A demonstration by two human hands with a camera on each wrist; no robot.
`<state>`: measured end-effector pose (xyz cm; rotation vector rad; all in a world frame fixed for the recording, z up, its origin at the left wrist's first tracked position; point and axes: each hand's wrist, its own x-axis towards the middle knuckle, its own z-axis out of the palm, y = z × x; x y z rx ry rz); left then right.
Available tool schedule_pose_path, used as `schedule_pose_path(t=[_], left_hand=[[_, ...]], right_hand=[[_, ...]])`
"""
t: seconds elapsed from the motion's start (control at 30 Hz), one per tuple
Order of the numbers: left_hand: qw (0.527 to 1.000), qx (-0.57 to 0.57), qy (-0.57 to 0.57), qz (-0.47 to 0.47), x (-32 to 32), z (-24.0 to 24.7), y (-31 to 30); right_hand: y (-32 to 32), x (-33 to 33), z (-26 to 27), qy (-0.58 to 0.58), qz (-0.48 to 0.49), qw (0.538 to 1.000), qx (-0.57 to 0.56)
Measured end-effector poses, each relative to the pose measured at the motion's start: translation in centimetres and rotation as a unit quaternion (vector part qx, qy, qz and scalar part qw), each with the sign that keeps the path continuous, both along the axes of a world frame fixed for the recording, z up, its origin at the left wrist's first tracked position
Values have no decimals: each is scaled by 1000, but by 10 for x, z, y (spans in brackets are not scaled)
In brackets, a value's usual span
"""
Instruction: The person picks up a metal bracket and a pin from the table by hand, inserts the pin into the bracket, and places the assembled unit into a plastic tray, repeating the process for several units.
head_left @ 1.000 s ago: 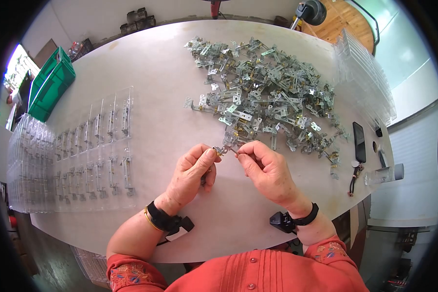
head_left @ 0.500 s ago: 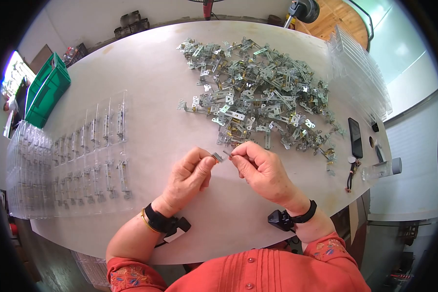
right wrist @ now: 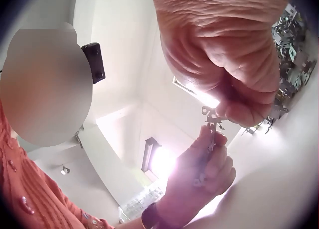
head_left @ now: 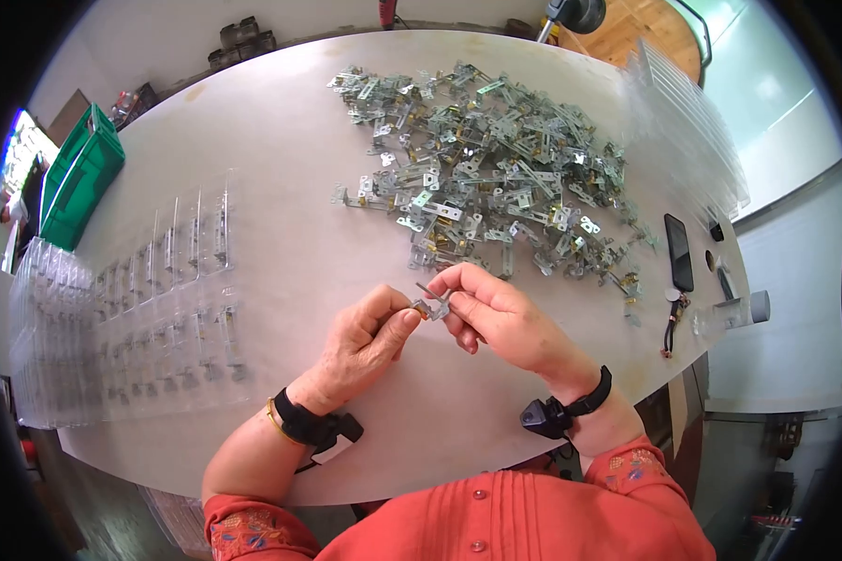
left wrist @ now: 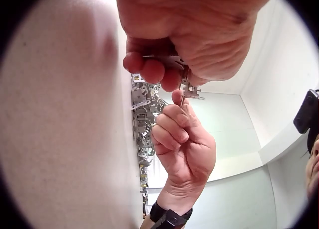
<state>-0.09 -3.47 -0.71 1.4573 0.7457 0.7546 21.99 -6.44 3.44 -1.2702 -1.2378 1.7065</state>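
Between thumb and forefinger, my left hand (head_left: 360,337) pinches a small silver metal bracket (head_left: 430,307) above the table. In the right wrist view, metal runs down from the bracket (right wrist: 213,118) along the left fingers, partly hidden by them. My right hand (head_left: 500,313) is close against the bracket's other side, its thumb and forefinger pinching a thin metal piece (left wrist: 183,100) that meets the bracket in the left wrist view. Beyond both hands lies a large heap of similar metal brackets (head_left: 496,168), some with brass-coloured parts.
Clear plastic trays (head_left: 56,327) filled with brackets stand at the left; more clear trays (head_left: 688,131) are stacked at the back right. A green crate (head_left: 82,178) sits at the far left edge. A phone (head_left: 678,252) and a clear bottle (head_left: 744,310) lie on the right.
Half a second ago a gap separated the left hand's bracket from the thin piece in the right hand; now they meet. The right hand has turned, and the head view has shifted slightly.
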Motion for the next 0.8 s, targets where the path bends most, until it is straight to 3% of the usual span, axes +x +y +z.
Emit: schedule_pose_path(t=[0.17, 0.33, 0.43, 0.5, 0.57, 0.63, 0.73, 0.8], left_hand=[[1000, -12, 5, 2, -1, 0, 0], [997, 44, 48, -30, 0, -2, 1], [994, 52, 72, -64, -1, 1, 0], [993, 37, 72, -84, 0, 6, 0], [990, -127, 3, -66, 0, 8, 0], [987, -155, -6, -44, -2, 9, 4], [981, -192, -15, -17, -2, 10, 6], [980, -196, -14, -30, -4, 10, 9]], right_hand=[[4, 3, -1, 70, 4, 997, -43], [3, 3, -7, 11, 11, 1000, -21], [3, 2, -13, -35, 8, 998, 58], [2, 1, -13, 7, -62, 991, 116], [2, 1, -10, 5, -80, 980, 183], [3, 0, -6, 7, -95, 963, 251], [1, 6, 1, -47, -20, 950, 307], [2, 4, 2, -121, 44, 918, 376]])
